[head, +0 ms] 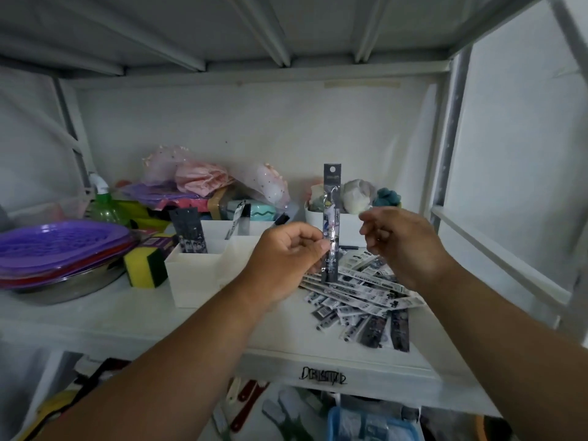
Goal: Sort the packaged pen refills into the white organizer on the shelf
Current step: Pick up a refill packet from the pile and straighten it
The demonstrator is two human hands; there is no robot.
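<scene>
We're pinching 1 refill pack (331, 218) upright in our left hand (286, 253), our right hand (399, 241) hovering empty and loosely curled; about 3 are sitting in the white organizer (194, 272), a big pile (359, 300) is waiting.

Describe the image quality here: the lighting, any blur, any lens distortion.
Head view: dim, flat light with a grey cast, no hard shadows or glare; the right hand is smeared by motion blur, while the left hand and the upright refill pack it pinches are sharper; the wide-angle lens bows the shelf frame and stretches the forearms at the edges.
</scene>
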